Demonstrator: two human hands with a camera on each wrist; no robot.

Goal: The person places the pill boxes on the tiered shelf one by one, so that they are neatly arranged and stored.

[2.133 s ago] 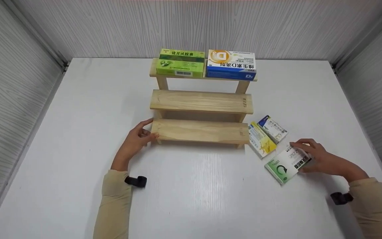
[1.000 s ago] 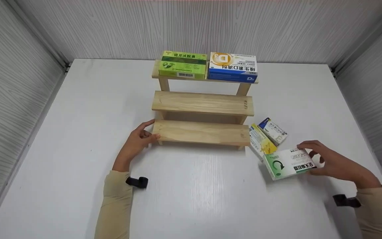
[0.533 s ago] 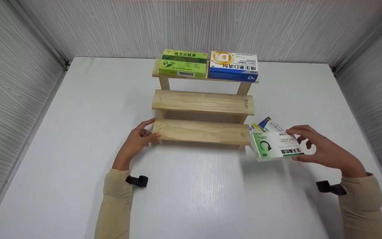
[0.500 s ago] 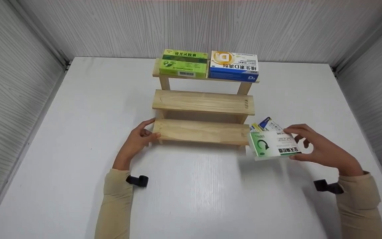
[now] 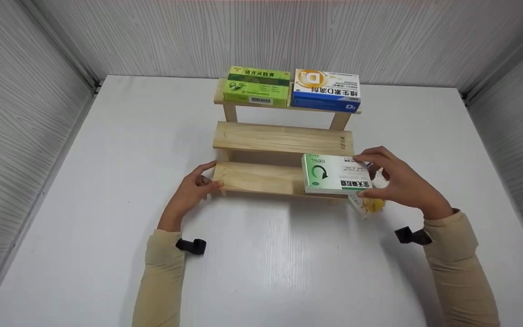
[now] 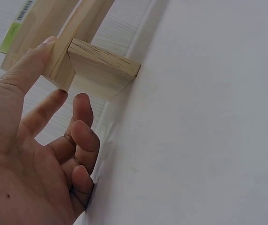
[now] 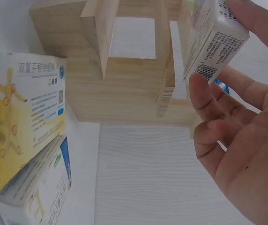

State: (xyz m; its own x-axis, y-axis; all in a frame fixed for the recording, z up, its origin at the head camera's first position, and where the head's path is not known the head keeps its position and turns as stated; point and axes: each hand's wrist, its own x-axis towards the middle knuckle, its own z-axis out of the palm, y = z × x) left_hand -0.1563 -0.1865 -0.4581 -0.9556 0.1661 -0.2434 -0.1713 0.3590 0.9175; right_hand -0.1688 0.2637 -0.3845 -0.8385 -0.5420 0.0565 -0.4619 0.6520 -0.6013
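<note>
right hand (image 5: 397, 181) pinches a green-white box (image 5: 335, 174) marked "100%" over the bottom step (image 5: 261, 178); left hand (image 5: 193, 188), fingers relaxed, touches the step's end.

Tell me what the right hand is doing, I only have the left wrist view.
Observer: The right hand grips a green and white box at the right end of the lowest shelf.
Operator: Anything higher up?
Observer: The top shelf carries a green box and a blue and white box, side by side.
Operator: Any boxes lying loose?
Observer: Yes, a yellow box lies next to a white and blue box.
</note>
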